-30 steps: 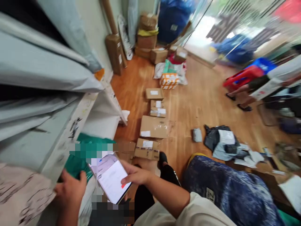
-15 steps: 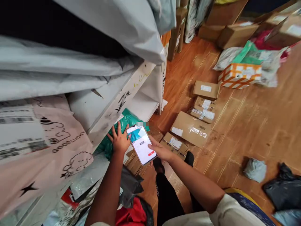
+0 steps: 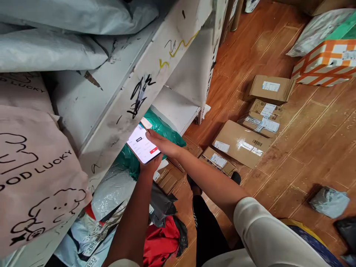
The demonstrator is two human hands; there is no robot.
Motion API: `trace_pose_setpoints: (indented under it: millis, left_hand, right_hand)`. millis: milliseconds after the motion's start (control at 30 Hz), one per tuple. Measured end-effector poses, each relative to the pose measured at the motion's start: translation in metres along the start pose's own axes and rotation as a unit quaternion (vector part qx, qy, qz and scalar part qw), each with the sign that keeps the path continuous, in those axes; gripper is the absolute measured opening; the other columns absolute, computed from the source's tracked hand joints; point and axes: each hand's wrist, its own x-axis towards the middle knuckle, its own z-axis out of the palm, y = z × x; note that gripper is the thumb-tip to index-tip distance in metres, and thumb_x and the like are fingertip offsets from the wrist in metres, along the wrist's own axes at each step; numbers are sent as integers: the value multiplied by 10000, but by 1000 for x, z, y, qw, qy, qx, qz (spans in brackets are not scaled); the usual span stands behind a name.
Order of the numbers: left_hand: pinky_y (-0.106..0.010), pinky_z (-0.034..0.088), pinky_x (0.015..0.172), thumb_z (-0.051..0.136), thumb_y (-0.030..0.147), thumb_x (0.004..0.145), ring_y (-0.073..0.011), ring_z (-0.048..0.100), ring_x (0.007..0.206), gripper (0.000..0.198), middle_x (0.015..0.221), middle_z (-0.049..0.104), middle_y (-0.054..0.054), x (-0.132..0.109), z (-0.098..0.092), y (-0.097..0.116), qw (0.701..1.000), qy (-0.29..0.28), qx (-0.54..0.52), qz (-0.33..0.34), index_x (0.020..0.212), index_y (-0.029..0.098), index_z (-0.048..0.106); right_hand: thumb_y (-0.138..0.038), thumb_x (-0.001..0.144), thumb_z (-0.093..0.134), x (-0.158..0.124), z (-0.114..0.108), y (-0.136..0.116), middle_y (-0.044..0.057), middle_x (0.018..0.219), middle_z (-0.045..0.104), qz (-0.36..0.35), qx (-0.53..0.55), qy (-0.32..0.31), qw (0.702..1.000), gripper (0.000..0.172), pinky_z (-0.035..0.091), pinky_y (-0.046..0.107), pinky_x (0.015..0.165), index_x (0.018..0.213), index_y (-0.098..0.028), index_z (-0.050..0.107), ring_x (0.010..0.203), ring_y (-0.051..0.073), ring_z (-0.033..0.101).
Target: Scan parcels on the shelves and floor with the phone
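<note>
A smartphone (image 3: 142, 148) with a lit white screen and a red button is held over the lower shelf. My right hand (image 3: 164, 145) grips its right side, thumb along the top right edge. Beneath the phone lies my left hand (image 3: 151, 165), its fingers hidden behind it, so I cannot tell whether they touch the phone or the parcel. A teal plastic parcel (image 3: 164, 126) rests on the lower shelf behind the phone and both hands. Beside my left forearm sit a clear-wrapped parcel (image 3: 112, 189) and a dark grey bag (image 3: 161, 207).
A scribbled white shelf edge (image 3: 119, 111) runs diagonally above my hands. Grey mailers (image 3: 50, 52) and a pink printed bag (image 3: 41, 178) fill the upper shelf. Several cardboard boxes (image 3: 240, 144) line the wooden floor, with an orange-striped box (image 3: 325, 63) beyond. A red bag (image 3: 162, 241) lies low.
My right hand has carried the phone left, over my left hand, whose spread fingers were on the teal parcel and are now hidden. The view has shifted closer to the shelf.
</note>
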Motion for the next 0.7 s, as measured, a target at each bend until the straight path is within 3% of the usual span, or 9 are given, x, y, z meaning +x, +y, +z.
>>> trace_pose_setpoints:
  millis: [167,267,433,567,700]
  left_hand:
    - [-594,167,1149,500,416,867,-406,407,1317,476,1236,624,-186,3,1,-5,1000,0,23,10,1229,139,637]
    - [-567,229,1134,492,425,875,-397,472,1262,453,1184,648,-197,3,2,-9,999,1,33,8,1160,121,671]
    - [-540,238,1140,489,412,883,-388,433,1303,473,1277,594,-209,2,2,-10,997,27,64,33,1202,96,641]
    - [-563,191,1153,485,414,886,-387,400,1329,492,1291,587,-201,3,-1,-7,997,16,70,26,1247,105,613]
    - [-560,175,1159,441,438,903,-386,404,1328,510,1262,605,-203,3,-3,-5,998,-11,54,11,1246,104,617]
  right_hand:
    - [-646,898,475,15,7,2,9,824,581,9,-32,10,999,510,544,404,739,1251,-282,530,740,199,593]
    - [-650,904,457,18,8,3,5,780,570,7,-35,11,999,515,553,407,709,1254,-279,528,713,200,592]
    - [-680,886,453,21,9,3,8,766,558,10,-28,10,1000,533,560,388,648,1226,-278,539,691,201,586]
    - [-709,867,459,19,9,1,13,786,550,28,-34,-6,999,597,574,403,642,1287,-287,498,705,206,580]
    - [-682,889,439,16,10,-1,9,799,554,22,-37,-8,999,577,573,443,735,1290,-271,488,699,196,586]
